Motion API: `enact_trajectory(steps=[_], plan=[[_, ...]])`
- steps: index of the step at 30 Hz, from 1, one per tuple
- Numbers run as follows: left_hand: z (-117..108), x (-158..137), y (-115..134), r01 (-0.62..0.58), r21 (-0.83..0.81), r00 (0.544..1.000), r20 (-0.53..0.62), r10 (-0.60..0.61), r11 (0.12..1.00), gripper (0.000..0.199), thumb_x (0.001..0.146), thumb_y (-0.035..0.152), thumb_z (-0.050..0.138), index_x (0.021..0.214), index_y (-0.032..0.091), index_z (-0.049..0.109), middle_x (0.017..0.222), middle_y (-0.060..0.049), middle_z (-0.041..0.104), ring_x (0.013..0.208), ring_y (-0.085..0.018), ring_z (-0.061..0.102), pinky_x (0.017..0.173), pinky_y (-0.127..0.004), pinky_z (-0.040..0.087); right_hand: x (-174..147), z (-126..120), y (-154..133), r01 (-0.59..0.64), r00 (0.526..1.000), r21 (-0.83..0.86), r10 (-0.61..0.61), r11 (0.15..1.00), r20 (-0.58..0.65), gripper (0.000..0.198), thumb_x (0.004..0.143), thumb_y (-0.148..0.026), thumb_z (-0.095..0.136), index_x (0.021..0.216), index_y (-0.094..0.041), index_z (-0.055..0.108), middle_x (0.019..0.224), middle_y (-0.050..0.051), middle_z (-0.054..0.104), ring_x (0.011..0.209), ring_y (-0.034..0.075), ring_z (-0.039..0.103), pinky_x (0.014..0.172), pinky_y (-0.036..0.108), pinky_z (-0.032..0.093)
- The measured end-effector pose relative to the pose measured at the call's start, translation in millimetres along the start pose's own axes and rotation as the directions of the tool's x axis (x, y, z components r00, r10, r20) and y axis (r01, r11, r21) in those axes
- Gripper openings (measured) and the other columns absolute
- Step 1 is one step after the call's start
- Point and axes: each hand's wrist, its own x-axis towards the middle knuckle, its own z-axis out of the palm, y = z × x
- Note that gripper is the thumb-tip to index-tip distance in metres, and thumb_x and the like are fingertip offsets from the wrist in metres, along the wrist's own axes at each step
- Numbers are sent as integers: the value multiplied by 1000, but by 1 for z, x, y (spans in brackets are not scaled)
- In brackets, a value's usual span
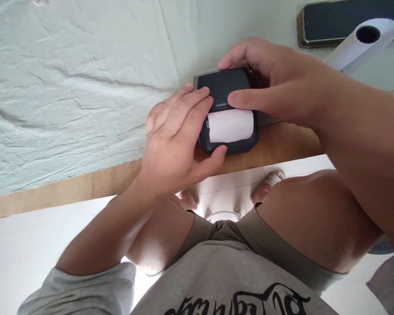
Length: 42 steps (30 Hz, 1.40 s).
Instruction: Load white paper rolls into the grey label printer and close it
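1. The black device [221,85], which bears partly covered white letters, lies at the near edge of the table, between the two hands and touched by both.
2. The left hand [175,133] is half spread around its left side: fingertips rest on the top near the left edge, and the thumb is at the near edge, so the device sits between them.
3. The right hand [276,81] is bent around the far right corner. Its thumb presses on the top, beside the letters, and one fingertip reaches the far edge; the other fingers are partly hidden, so I cannot tell how firmly they hold.
4. A white paper [231,125] lies across the near half of the device, between the two thumbs.
5. Under the device, the pale cloth [68,113] meets the bare wooden strip [111,180].
6. A white tube [351,48] is beyond the right forearm.
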Motion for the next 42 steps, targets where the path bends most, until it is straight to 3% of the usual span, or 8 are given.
enact_trajectory(steps=[5, 10, 13, 19, 25, 33, 38, 42], plan=[[1, 1, 3, 51, -19, 998, 40, -51, 998, 64, 100, 51, 66, 157, 25, 55, 164, -10, 61, 156, -39, 56, 133, -56, 44, -5, 14, 4, 67, 994, -42, -70, 997, -80, 52, 92, -44, 64, 142, -30, 61, 127, 4, 62, 100, 7, 54, 97, 24, 53], [1, -12, 9, 181, -28, 980, 89, -178, 983, 100, 95, 67, 75, 173, 19, 35, 174, -20, 48, 159, -41, 52, 121, -52, 60, -19, 27, 10, 120, 971, -112, -140, 986, -196, 58, 97, -55, 49, 150, -32, 56, 142, 1, 57, 123, 12, 55, 126, 36, 48], [-2, -19, 14, 275, -8, 947, 175, -269, 961, 99, 96, 65, 76, 176, 26, 31, 175, -18, 51, 154, -40, 61, 113, -51, 65, -22, 28, 9, 77, 974, -115, -99, 990, -204, 69, 94, -59, 49, 157, -31, 48, 137, 4, 59, 116, 14, 57, 121, 37, 49], [0, -23, 14, 295, 37, 948, 119, -297, 955, 103, 91, 61, 84, 175, 28, 34, 149, -13, 75, 121, -34, 81, 85, -39, 70, -21, 31, -4, -74, 970, -171, 31, 982, -242, 61, 99, -57, 46, 151, -26, 45, 99, 5, 61, 80, 10, 44, 92, 33, 41], [0, -24, 10, 318, 50, 938, 125, -322, 947, 107, 87, 59, 86, 175, 29, 33, 136, -10, 81, 104, -32, 83, 73, -38, 65, -22, 31, 4, -34, 971, -106, 7, 994, -239, 71, 97, -67, 52, 153, -26, 40, 88, 2, 57, 73, 7, 37, 82, 26, 34], [4, -21, 7, 380, -46, 912, 185, -366, 924, 120, 87, 64, 89, 177, 36, 14, 169, -8, 60, 140, -36, 73, 101, -48, 67, -21, 17, 5, -35, 988, -115, 17, 993, -156, 66, 97, -60, 59, 153, -27, 47, 109, 2, 68, 82, 4, 46, 83, 24, 36], [-3, -11, 17, 404, -112, 901, 220, -374, 908, 116, 88, 56, 86, 177, 34, 15, 175, -7, 53, 148, -35, 68, 115, -50, 64, -20, 1, -11, -146, 978, -291, 93, 946, -187, 71, 82, -52, 83, 148, -36, 59, 139, -1, 62, 114, 7, 57, 102, 28, 46], [-15, 2, 31, 580, -20, 774, 326, -543, 815, 104, 92, 58, 78, 176, 20, 28, 170, -12, 58, 152, -36, 64, 120, -46, 60, -23, -2, -21, -83, 940, -325, -35, 942, -341, 57, 82, -49, 84, 132, -24, 71, 99, -1, 63, 83, -1, 49, 97, 26, 46]])
